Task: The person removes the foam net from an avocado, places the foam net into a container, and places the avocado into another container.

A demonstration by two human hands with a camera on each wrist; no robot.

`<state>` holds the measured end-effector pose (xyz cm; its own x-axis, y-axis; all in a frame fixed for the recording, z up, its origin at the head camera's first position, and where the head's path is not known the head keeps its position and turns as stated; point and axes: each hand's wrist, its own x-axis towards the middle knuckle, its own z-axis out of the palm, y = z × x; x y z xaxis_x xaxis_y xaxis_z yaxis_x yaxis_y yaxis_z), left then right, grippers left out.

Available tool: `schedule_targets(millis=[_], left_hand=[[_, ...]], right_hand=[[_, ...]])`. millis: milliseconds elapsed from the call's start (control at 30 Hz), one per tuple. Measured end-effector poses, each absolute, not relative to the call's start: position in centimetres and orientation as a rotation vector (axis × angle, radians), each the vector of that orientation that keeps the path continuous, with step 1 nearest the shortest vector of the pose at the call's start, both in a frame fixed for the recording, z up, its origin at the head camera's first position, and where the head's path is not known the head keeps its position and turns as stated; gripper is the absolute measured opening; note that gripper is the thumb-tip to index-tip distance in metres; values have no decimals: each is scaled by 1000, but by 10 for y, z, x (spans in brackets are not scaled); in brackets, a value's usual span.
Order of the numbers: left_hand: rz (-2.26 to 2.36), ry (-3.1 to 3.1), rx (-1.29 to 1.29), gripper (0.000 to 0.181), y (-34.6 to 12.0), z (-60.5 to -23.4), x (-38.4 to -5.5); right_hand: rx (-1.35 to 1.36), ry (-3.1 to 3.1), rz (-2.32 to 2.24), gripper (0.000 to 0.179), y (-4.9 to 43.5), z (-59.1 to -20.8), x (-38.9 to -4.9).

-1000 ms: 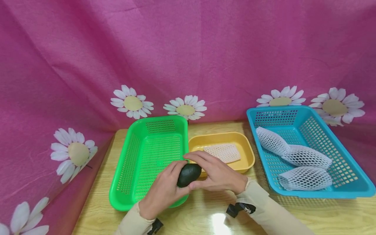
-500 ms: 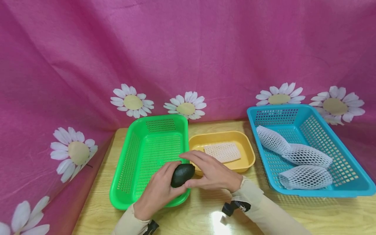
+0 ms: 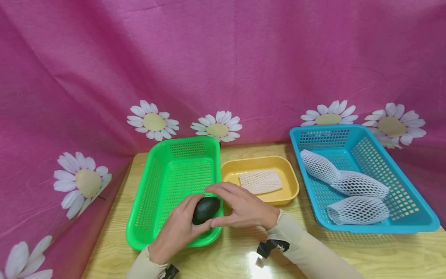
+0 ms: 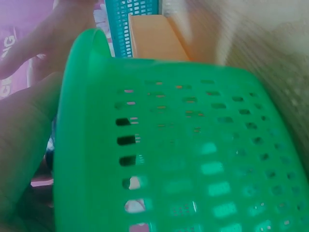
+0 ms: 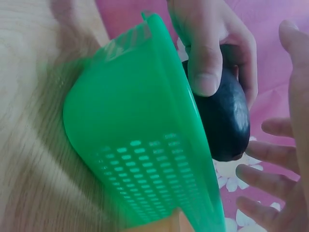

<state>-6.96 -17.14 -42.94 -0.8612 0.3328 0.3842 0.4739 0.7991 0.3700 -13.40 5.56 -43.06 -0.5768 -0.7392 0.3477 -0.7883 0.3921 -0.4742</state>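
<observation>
Item held: one dark fruit, over the near right corner of the green basket; the rim hides part of it in the right wrist view. The left hand grips it between thumb and fingers. The right hand stands wide beside it with fingers spread, gripping nothing; contact with the fruit cannot be confirmed.

Risks, as judged: the skin looks smooth and the fruit rounded, so a loose left grip could let it slip. Released too high, it could strike the basket floor and bruise. Released too near the rim, it could knock the edge and roll out toward the yellow tray. A hand catching the rim could shift the basket.

Surface: a wood-grain table, glossy, with a bright reflection near the front. The tray holds one flat white net. To the right stands the blue basket, containing three net-wrapped items.

Room: a pink cloth printed with white daisies hangs behind the table and at the left. Nothing beyond it is visible.
</observation>
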Motion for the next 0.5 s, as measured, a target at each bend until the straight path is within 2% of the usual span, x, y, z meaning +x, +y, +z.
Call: schedule_targets(millis=[133,500], left_hand=[[-662,-2707,-596,72,-176,-431,-69],[-645,-2703,-535,69,-189,-437,-68]], right_hand=[[1450,-2524,902,82,49,-430,-134],[1512,-2491,860,62,33,-434,-134]])
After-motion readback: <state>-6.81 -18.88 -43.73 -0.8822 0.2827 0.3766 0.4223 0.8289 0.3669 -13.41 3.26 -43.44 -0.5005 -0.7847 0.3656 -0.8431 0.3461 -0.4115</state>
